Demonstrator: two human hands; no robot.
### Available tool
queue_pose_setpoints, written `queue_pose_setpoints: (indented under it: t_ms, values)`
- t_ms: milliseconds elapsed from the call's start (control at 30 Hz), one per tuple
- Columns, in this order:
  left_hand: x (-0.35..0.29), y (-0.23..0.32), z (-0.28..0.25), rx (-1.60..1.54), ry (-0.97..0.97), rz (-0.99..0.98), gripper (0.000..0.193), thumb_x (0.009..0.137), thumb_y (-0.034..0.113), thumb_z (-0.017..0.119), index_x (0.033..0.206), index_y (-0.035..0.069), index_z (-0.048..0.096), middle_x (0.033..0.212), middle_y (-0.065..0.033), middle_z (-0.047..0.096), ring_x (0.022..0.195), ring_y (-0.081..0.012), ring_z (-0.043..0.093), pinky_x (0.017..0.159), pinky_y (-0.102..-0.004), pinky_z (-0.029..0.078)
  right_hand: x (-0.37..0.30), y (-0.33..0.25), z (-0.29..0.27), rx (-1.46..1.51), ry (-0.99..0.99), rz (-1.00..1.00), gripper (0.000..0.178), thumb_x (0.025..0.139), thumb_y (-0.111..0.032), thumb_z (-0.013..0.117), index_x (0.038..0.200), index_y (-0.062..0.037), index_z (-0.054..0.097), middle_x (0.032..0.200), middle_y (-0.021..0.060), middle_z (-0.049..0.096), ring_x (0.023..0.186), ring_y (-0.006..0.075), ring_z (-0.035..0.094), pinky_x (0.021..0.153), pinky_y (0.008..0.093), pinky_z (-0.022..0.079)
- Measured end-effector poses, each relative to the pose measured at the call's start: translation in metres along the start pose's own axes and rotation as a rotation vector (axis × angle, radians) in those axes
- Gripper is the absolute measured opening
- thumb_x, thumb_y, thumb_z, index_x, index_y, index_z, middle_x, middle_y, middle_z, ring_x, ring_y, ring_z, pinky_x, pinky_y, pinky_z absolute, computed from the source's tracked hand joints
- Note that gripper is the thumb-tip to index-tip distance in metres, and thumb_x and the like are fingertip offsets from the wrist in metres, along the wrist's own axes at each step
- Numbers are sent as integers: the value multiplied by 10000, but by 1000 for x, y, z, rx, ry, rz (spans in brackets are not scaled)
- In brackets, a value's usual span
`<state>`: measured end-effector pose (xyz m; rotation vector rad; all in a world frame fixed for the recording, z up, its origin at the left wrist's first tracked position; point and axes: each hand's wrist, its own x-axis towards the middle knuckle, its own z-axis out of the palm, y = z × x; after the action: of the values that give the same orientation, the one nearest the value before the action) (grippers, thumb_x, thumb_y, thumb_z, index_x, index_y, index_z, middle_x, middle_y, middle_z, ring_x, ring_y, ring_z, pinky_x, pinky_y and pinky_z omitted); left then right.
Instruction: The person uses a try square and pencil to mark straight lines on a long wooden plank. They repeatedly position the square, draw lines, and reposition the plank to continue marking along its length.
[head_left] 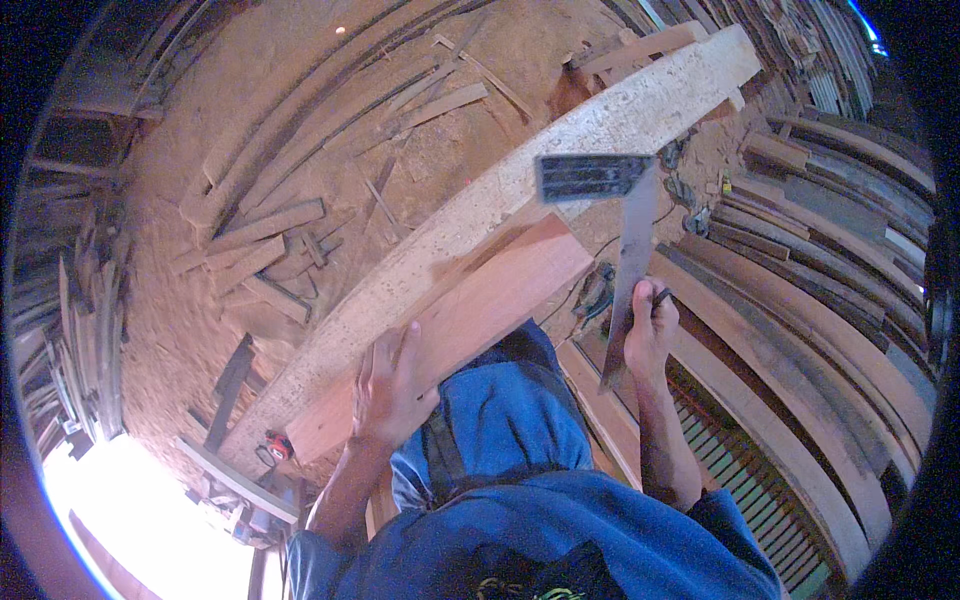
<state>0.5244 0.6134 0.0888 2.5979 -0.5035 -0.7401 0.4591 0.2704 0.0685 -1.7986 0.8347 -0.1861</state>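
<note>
Board: a reddish board point(480, 310) is laid slantwise along the pale beam point(490, 210), its right end squarely cut; part of its face is covered by the left hand
Left hand: the left hand point(395, 385) is laid on the board toward its left end, thumb set a little apart from the fingers; whether the fingertips are hooked over the far edge cannot be told
Square: a square point(635, 230) is held up beyond the board's right end, its black stock at the top; some of its blade is hidden by the right hand
Right hand: the right hand point(652, 325) is closed on the blade, fingers curled tight; a thin dark stick point(662, 296) is seen jutting from the grip, mostly hidden
Red-and-black object: a small object point(275, 447) is seen by the board's left end, hard to make out
Floor: offcuts point(265, 240) are scattered left of the beam
Right side: long planks point(800, 270) are cut off by the dark rim
</note>
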Motion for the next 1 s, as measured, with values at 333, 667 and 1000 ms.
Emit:
queue_pose_setpoints:
  t_ms: [333, 667, 1000]
  values:
    - [-1, 7, -26, -12, -263, -139, 596, 815, 244, 704, 1353, 36, 554, 1209, -223, 655, 1123, -419, 651, 973, -521, 535, -14, -14, 32, -299, -403, -147, 168, 1017, -129, 584, 958, 11, 656, 634, 94, 543, 571, 153, 537, 564, 330, 421]
    - [14, 38, -5, 120, 463, 141, 814, 706, 321, 888, 1399, 110, 517, 1414, -180, 463, 1286, -416, 480, 1087, -594, 396, -3, -20, 13, -351, -553, -44, 255, 999, -238, 613, 1022, -5, 714, 885, 211, 724, 803, 395, 703, 747, 460, 531]
    - [84, 59, 12, -18, 327, 285, 752, 689, 287, 884, 1374, 136, 614, 1428, -164, 508, 1160, -372, 587, 963, -511, 499, 12, -30, -1, -374, -724, 201, 276, 1010, -258, 628, 1074, -1, 703, 915, 177, 728, 795, 299, 699, 739, 406, 530]
